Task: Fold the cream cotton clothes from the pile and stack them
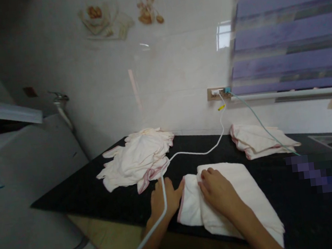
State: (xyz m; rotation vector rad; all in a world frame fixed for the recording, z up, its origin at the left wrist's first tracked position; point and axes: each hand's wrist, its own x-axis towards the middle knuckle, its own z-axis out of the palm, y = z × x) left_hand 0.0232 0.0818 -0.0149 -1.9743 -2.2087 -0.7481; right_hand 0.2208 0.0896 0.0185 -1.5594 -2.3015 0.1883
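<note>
A folded white cloth (242, 187) lies near the counter's front edge. From its left side sticks out a white glove cuff (191, 205) with a pink edge. My right hand (217, 190) rests on the cloth's left part, fingers bent and thumb apart from them. My left hand (166, 198) is just left of the cuff, its thumb touching the pink edge and its other fingers spread on the counter. Beyond it lies a loose heap of white cotton gloves (136, 157) with pink cuffs. A white cable passes in front of my left hand.
The dark counter (109, 205) runs along a tiled wall. At the back right lies a flat stack of pink-edged white gloves (260, 139), crossed by a green cable (254, 112). The white cable (193, 152) hangs from a wall socket (219, 93). A grey appliance (35, 167) stands left.
</note>
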